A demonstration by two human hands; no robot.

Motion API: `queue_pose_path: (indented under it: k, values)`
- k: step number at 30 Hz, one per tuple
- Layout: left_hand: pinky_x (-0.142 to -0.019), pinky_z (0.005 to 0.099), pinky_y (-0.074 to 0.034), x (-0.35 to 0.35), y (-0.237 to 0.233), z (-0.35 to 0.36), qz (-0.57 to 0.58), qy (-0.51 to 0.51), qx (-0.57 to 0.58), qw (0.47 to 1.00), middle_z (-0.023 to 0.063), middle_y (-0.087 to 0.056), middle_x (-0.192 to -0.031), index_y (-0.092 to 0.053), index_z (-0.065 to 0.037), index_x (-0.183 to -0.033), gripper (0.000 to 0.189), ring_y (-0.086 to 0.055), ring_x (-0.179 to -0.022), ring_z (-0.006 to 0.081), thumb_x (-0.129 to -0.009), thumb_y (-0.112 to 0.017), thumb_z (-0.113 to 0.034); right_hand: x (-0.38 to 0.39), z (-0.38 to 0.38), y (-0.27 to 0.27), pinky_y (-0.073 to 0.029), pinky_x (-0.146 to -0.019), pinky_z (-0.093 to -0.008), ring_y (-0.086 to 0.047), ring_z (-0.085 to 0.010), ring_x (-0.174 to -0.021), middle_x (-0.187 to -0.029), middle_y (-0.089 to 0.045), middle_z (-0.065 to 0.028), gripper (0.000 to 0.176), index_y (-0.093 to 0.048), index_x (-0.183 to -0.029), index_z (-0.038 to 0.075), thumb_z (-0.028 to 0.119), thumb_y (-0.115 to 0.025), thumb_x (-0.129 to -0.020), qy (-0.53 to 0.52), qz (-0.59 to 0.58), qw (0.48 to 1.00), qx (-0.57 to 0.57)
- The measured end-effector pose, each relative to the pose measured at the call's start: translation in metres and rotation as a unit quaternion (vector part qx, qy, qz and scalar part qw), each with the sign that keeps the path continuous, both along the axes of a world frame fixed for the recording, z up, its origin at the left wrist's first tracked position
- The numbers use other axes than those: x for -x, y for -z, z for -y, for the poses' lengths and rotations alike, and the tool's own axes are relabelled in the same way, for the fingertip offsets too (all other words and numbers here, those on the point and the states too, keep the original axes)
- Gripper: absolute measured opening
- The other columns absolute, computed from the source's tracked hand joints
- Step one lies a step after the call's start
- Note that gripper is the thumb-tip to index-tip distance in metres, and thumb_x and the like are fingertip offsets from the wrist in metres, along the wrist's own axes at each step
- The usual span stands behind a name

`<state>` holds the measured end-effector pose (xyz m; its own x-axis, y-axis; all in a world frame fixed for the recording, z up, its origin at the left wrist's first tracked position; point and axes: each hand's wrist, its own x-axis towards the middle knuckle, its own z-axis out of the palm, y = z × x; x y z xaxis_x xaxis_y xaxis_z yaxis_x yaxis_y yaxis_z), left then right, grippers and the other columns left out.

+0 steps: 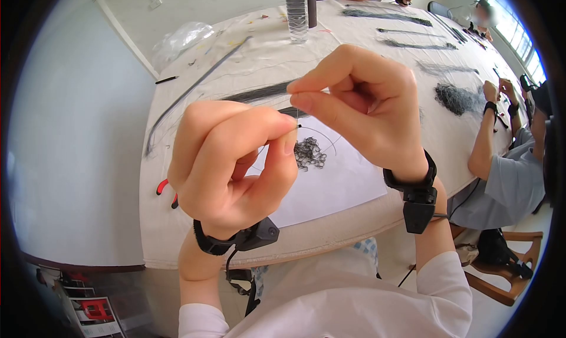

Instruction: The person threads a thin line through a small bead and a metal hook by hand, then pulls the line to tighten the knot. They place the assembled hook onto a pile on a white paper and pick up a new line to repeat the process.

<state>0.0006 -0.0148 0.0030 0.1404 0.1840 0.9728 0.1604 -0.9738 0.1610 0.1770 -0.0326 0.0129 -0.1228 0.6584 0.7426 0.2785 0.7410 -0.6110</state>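
My left hand [236,161] is pinched closed on a thin wire, with a tiny black piece [299,125] at its fingertips. Up and to the right, my right hand [365,105] pinches the same fine strand between thumb and forefinger; the strand is barely visible between the hands. Beneath them a white paper sheet [348,181] lies on the table, bearing a small heap of dark wire loops [309,154]. Behind the hands runs a bundle of dark strands [259,93], partly hidden by them.
Red-handled pliers [162,187] lie left of my left hand. A water bottle [297,16] and a dark bottle [310,5] stand at the back. Several strand bundles [413,44] lie on the cloth-covered table [194,238]. Co-workers' hands [490,91] are at the right and far edges.
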Motion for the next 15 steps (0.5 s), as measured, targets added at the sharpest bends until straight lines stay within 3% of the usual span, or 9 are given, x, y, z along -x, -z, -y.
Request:
queue_pose_path:
  k: [5,7,8,12,15]
  values:
    - [-0.039,0.0192,-0.027,-0.001,0.001,0.001,-0.001,0.002,0.005,1.0,0.0018,-0.059,-0.08,-0.067,-0.005,-0.083,0.025,-0.038,-0.048,0.0042,-0.064,-0.069,0.01,-0.009,0.01,-0.012,-0.024,-0.049,-0.0186,-0.036,-0.0012,-0.055,-0.063,-0.056,0.003,0.016,-0.068,-0.087,-0.001,-0.009,-0.071,-0.073,0.028,0.022,0.998,-0.06]
    - [-0.038,0.019,-0.026,-0.001,0.0,0.0,-0.004,-0.006,0.002,1.0,0.0017,-0.059,-0.08,-0.067,-0.005,-0.083,0.025,-0.037,-0.048,0.0039,-0.064,-0.069,0.01,-0.014,0.017,-0.02,-0.025,-0.051,-0.019,-0.036,-0.0034,-0.055,-0.064,-0.058,0.0013,0.022,-0.068,-0.088,-0.001,-0.009,-0.071,-0.067,-0.049,0.053,0.993,-0.093]
    - [-0.038,0.0189,-0.025,-0.001,0.0,0.0,-0.005,-0.014,0.0,1.0,0.0017,-0.059,-0.08,-0.067,-0.006,-0.083,0.025,-0.037,-0.047,0.0037,-0.064,-0.069,0.01,-0.013,0.015,-0.018,-0.023,-0.047,-0.0206,-0.033,-0.0053,-0.05,-0.062,-0.058,-0.0003,0.026,-0.068,-0.085,-0.002,-0.008,-0.071,-0.061,-0.061,0.057,0.989,-0.125]
    - [-0.037,0.0185,-0.025,0.0,0.001,0.0,-0.002,-0.014,0.0,1.0,0.0017,-0.059,-0.08,-0.067,-0.006,-0.083,0.024,-0.036,-0.047,0.0033,-0.065,-0.069,0.01,-0.013,0.025,-0.027,-0.017,-0.04,-0.0234,-0.03,-0.0063,-0.043,-0.06,-0.06,-0.0034,0.025,-0.069,-0.079,-0.001,-0.01,-0.072,-0.056,-0.04,0.151,0.973,-0.171]
    - [-0.037,0.0184,-0.025,0.001,0.0,0.001,0.004,-0.009,0.008,1.0,0.0016,-0.059,-0.08,-0.067,-0.006,-0.083,0.024,-0.037,-0.047,0.0033,-0.065,-0.07,0.01,-0.013,0.028,-0.026,-0.02,-0.042,-0.0206,-0.035,-0.0041,-0.047,-0.067,-0.065,-0.0052,0.023,-0.068,-0.082,-0.002,-0.011,-0.073,-0.061,0.0,0.142,0.976,-0.167]
